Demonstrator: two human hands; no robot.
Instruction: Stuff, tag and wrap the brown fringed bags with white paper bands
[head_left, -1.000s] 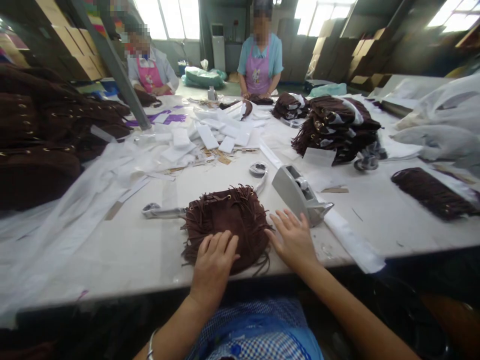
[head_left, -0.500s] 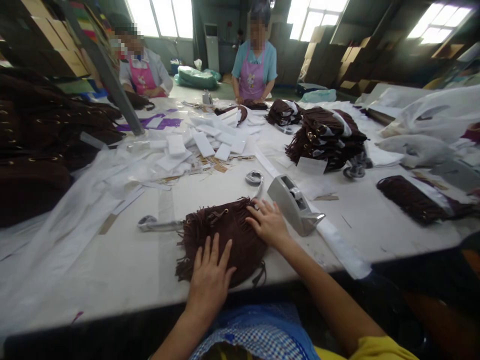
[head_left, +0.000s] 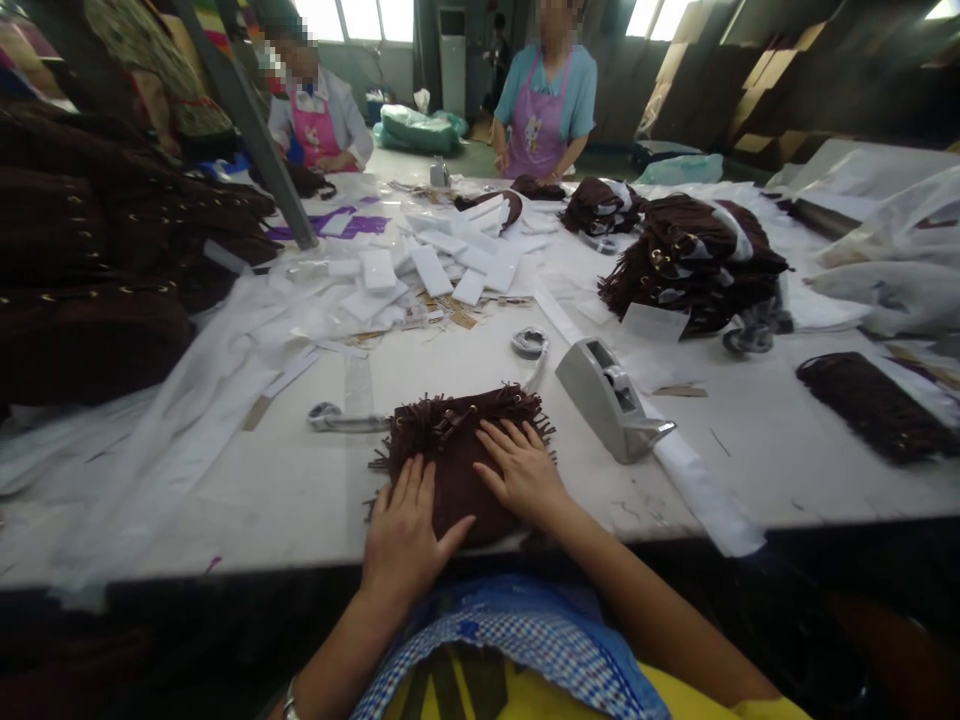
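Observation:
A dark brown fringed bag (head_left: 457, 475) lies flat on the table by its front edge, fringe and small metal eyelets along its far side. On its left part rests my left hand (head_left: 405, 520), fingers stretched out. My right hand (head_left: 521, 470) presses flat on the right part, fingers spread. A plastic-wrapped strap (head_left: 349, 418) sticks out to the left of the bag, and another wrapped, coiled strap (head_left: 529, 345) lies beyond its far right corner. Just right of the bag stands a grey tape dispenser (head_left: 611, 400).
Stacked brown bags (head_left: 690, 255) stand at the back right, with a single folded bag (head_left: 874, 400) nearer. More bags (head_left: 82, 260) are heaped at left beside a metal post (head_left: 251, 130). White foam pieces (head_left: 429, 268) lie mid-table. Two people in aprons stand across the table.
My right hand has moved from the bag's far right edge onto its front panel. My left hand has shifted toward the left side. The fringe now shows on both sides. The camera view has shifted.

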